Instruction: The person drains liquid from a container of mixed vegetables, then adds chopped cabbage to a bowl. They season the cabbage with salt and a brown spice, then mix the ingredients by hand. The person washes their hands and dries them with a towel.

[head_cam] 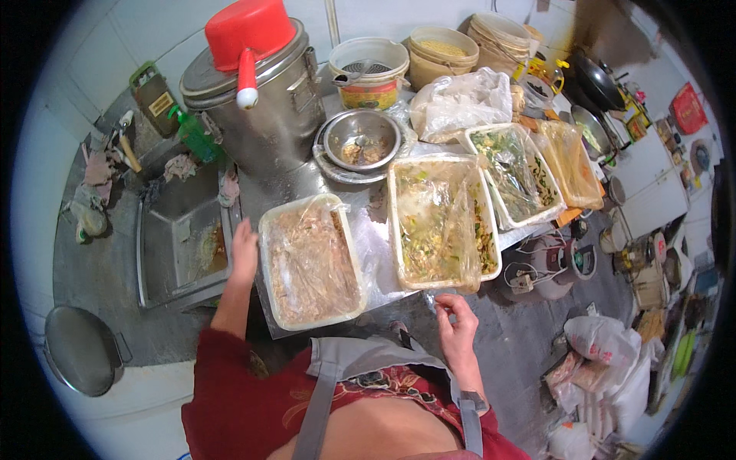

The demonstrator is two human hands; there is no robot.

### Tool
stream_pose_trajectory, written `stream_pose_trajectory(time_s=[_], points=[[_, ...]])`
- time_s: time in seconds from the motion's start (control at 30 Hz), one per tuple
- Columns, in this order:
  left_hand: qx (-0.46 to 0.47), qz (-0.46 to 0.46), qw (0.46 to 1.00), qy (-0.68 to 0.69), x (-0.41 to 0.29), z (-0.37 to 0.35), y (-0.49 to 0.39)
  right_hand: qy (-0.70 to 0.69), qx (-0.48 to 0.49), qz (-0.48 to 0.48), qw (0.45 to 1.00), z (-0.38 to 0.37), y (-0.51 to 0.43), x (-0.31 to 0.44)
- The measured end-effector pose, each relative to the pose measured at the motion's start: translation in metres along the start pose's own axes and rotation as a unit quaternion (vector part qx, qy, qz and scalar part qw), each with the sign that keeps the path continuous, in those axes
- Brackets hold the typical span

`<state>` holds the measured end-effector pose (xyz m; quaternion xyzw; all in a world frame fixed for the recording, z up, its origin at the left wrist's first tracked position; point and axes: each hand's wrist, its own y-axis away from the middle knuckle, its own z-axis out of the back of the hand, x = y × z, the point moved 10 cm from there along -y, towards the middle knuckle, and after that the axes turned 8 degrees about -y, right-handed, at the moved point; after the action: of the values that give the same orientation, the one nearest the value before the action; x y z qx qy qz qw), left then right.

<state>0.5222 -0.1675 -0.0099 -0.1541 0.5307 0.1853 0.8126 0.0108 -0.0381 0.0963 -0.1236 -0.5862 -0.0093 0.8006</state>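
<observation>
My left hand (245, 253) is held up beside the left edge of a white plastic tray of minced filling (313, 261), which clear plastic film covers. Its fingers are extended and hold nothing. Below the near edge of a second white tray, with chopped vegetable filling (440, 224) under film, is my right hand (456, 319); its thumb and index finger are curled close together, and whether something thin is between them cannot be told. A third tray with chopped greens (514, 172) lies behind to the right. A steel bowl (362, 140) with some filling and a spoon stands behind the trays.
At left is a steel sink (184, 247). A large steel pot (259, 115) bearing a red plastic dipper (250, 31) stands behind. Buckets (368, 69) line the wall, near a crumpled plastic bag (463, 103). White sacks (604, 351) lie on the floor at right.
</observation>
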Motion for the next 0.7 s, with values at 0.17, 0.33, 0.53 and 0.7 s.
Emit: stream_pose_trajectory(time_s=[0.17,0.33,0.53,0.7], points=[[0.1,0.147,0.983,0.053,0.05,-0.001,0.094,-0.097,0.07,-0.159,0.98,-0.043,0.015,-0.047],[0.04,0.097,0.991,0.087,0.014,-0.018,0.096,-0.076,0.194,-0.159,0.965,-0.086,0.017,-0.046],[0.049,0.12,0.979,0.155,0.002,-0.04,0.086,-0.046,0.17,-0.179,0.968,-0.065,0.02,-0.041],[0.071,0.12,0.985,0.105,0.015,-0.05,0.054,0.004,0.097,-0.194,0.976,-0.025,0.032,-0.053]])
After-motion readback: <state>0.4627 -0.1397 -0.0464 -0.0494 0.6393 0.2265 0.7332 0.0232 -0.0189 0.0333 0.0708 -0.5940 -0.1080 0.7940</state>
